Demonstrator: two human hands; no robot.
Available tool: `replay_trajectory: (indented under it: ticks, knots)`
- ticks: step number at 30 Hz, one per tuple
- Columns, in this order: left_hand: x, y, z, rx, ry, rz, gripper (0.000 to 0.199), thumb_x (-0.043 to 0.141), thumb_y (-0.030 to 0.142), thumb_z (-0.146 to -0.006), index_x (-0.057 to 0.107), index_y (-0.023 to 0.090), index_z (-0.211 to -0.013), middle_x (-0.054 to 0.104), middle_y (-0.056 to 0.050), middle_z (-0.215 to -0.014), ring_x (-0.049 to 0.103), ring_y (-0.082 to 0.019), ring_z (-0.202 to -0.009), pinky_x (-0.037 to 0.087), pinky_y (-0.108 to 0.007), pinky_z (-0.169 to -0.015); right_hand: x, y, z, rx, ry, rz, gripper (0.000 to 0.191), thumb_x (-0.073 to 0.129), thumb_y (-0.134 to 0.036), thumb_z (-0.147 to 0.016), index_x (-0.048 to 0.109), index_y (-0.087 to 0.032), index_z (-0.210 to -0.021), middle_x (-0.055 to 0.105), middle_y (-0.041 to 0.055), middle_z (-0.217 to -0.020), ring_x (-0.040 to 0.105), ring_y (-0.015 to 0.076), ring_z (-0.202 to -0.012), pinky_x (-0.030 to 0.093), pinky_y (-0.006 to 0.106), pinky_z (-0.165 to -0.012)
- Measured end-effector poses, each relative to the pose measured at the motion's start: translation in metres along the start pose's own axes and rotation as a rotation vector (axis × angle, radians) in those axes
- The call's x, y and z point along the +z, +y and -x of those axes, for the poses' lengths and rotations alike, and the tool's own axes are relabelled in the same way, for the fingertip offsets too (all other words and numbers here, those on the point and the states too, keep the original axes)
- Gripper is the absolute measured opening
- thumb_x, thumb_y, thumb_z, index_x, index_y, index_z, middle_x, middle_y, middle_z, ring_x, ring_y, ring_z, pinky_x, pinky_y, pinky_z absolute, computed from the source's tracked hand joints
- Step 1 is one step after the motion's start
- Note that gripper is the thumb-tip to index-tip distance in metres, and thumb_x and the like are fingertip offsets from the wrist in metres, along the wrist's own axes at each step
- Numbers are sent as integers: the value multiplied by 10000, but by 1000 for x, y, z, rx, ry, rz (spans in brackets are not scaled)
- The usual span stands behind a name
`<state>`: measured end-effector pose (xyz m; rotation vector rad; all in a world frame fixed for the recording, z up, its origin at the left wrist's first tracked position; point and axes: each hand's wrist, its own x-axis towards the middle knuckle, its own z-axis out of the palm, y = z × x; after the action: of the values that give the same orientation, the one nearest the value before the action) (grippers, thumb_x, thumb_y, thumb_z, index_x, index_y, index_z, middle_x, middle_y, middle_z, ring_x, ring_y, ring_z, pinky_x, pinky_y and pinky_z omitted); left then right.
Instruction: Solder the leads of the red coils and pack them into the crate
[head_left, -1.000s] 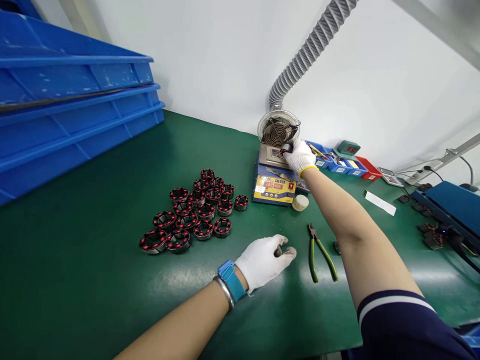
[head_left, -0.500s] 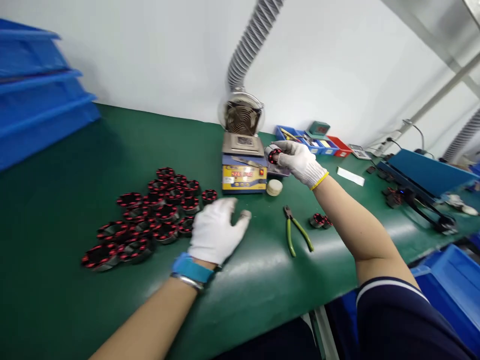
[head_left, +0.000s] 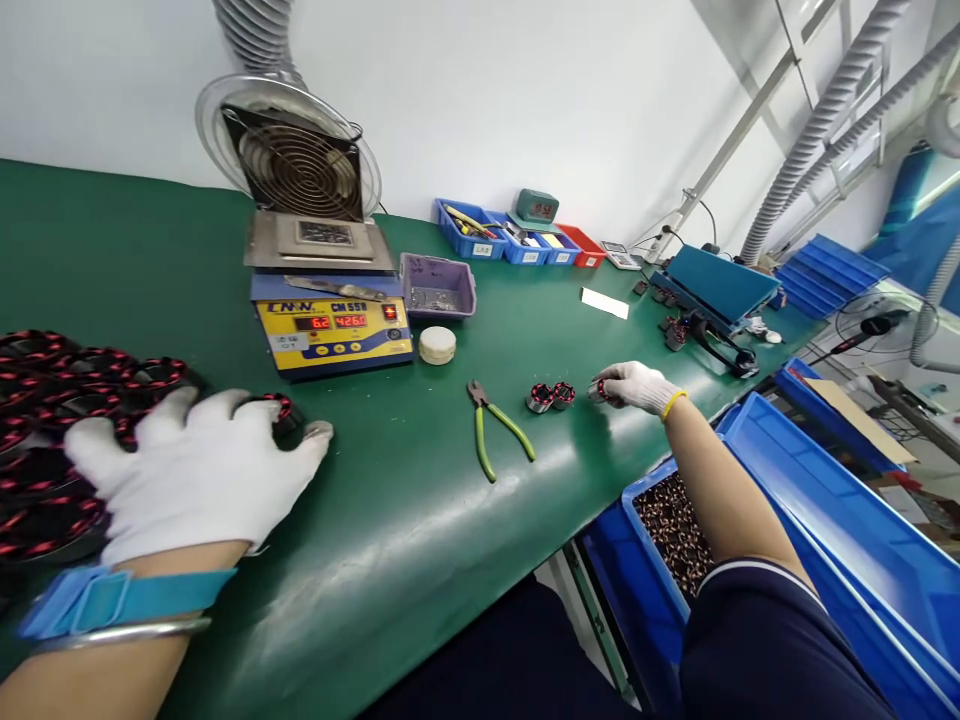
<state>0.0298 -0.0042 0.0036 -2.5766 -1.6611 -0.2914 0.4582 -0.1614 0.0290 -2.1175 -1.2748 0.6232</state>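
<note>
My left hand [head_left: 199, 470], in a white glove, spreads its fingers at the edge of a group of motor stators [head_left: 52, 510] with red-and-black windings. One stator [head_left: 283, 412] shows in the gap between thumb and index finger, which do not close around it. Over the bench on the right, my right hand [head_left: 634, 387], also gloved, grips a stator [head_left: 598, 391] in its fingertips. Just left of it stand two small stators [head_left: 540, 398] side by side. Green-handled cutting pliers [head_left: 484, 425] lie open between the hands.
A solder pot [head_left: 337, 330] with a fume hood [head_left: 300, 160] stands at the back, tweezers [head_left: 337, 288] on top. Beside it are a round pale tin [head_left: 437, 345] and a purple tray [head_left: 469, 290]. Past the bench edge, a blue bin [head_left: 637, 492] contains copper-wound parts.
The view has turned right. My right hand has carried its stator from beside the solder pot down to the right, near the two small stators. My left hand stays by the group, fingers spread wider.
</note>
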Motion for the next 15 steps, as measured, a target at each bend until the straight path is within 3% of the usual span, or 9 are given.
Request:
replay_trajectory:
  ticks: [4, 7, 9, 10, 11, 13, 15]
  knots:
    - [0, 15, 10, 69, -94, -68, 391, 383, 473, -857, 620, 192, -988, 602, -136, -1110, 534, -360, -1053, 394, -504, -899, 15, -5, -4, 165, -63, 205, 228, 658, -302, -698, 741, -218, -893, 679, 29, -668, 612, 177, -590, 523, 366, -643]
    - [-3, 24, 11, 67, -222, -99, 445, 349, 493, -870, 614, 170, -1020, 594, -166, -1042, 577, -352, -923, 444, -412, -716, 18, -29, 2, 143, 184, 449, 353, 624, -437, -739, 708, -256, -1030, 705, 63, -974, 642, 279, -921, 506, 480, -827]
    - [-5, 26, 9, -15, -282, -14, 508, 351, 573, -858, 594, 167, -1046, 603, -170, -1020, 600, -359, -880, 449, -407, -673, 32, -53, 15, 46, 337, 441, 396, 592, -443, -777, 668, -259, -1119, 671, 74, -1110, 608, 295, -1042, 478, 502, -897]
    - [-6, 26, 9, -80, -309, 51, 568, 385, 634, -828, 572, 167, -1092, 609, -168, -1024, 610, -365, -875, 456, -411, -675, 44, -66, 23, -18, 337, 375, 399, 578, -429, -797, 650, -257, -1149, 664, 71, -1127, 608, 276, -1049, 479, 477, -913]
    - [-6, 26, 8, -146, -326, 113, 663, 439, 695, -776, 533, 172, -1172, 609, -167, -1061, 615, -374, -891, 466, -420, -691, 60, -80, 32, -95, 267, 284, 399, 583, -420, -803, 641, -252, -1160, 661, 63, -1133, 620, 245, -1027, 486, 428, -918]
    - [-5, 22, 8, -200, -336, 201, 920, 536, 762, -670, 363, 193, -1372, 563, -177, -1211, 608, -394, -962, 479, -449, -746, 102, -107, 44, -229, 2, 117, 410, 612, -439, -799, 624, -276, -1176, 664, 32, -1118, 637, 200, -978, 512, 346, -864]
    - [-2, 18, 8, -140, -341, 221, 990, 544, 754, -673, 240, 231, -1457, 468, -182, -1347, 590, -404, -1023, 477, -477, -798, 147, -129, 45, -349, -212, 91, 472, 638, -489, -784, 589, -315, -1221, 643, 15, -1157, 647, 192, -925, 517, 330, -808]
